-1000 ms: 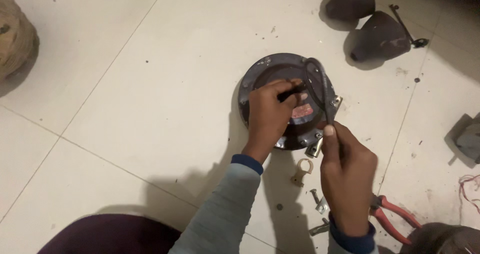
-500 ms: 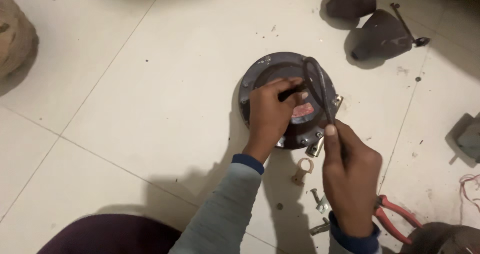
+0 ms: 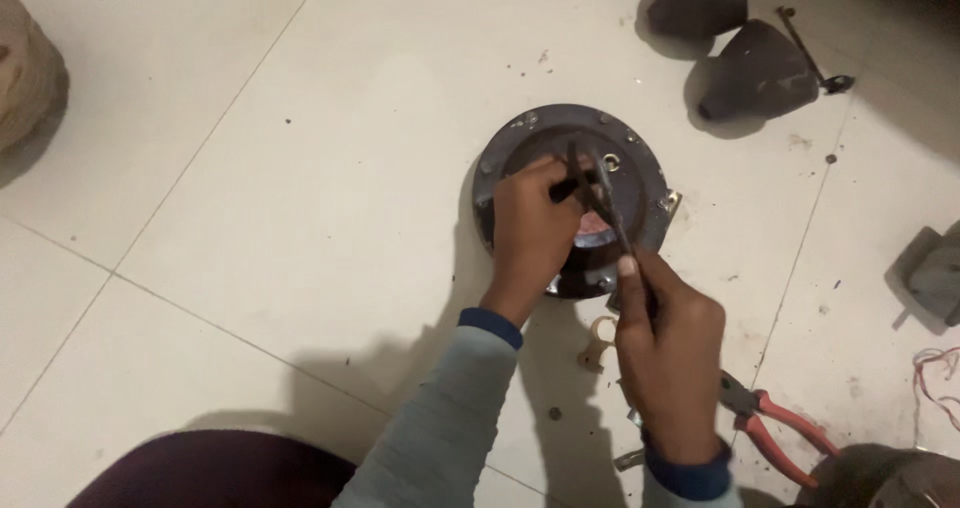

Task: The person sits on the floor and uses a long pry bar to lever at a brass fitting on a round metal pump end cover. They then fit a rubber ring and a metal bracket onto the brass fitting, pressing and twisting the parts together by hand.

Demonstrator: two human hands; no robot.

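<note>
A round dark metal motor housing (image 3: pixel 520 143) lies flat on the tiled floor. My left hand (image 3: pixel 530 233) rests on its middle and pinches a small dark part at the hub. My right hand (image 3: pixel 670 353) grips a thin dark tool (image 3: pixel 598 193) whose tips reach over the housing's centre, next to the left fingers. A reddish patch (image 3: pixel 597 230) shows on the housing between the two hands.
Red-handled pliers (image 3: pixel 775 423) lie by my right wrist. A small brass fitting (image 3: pixel 597 340) and loose screws lie below the housing. Two dark cone-shaped covers (image 3: pixel 755 68) and a thin rod (image 3: pixel 805 53) sit at the top right. A grey object (image 3: pixel 935 278) is at the right edge.
Both hands stay on the housing. The thin tool's tips have shifted slightly over the hub, and my right hand has moved a little.
</note>
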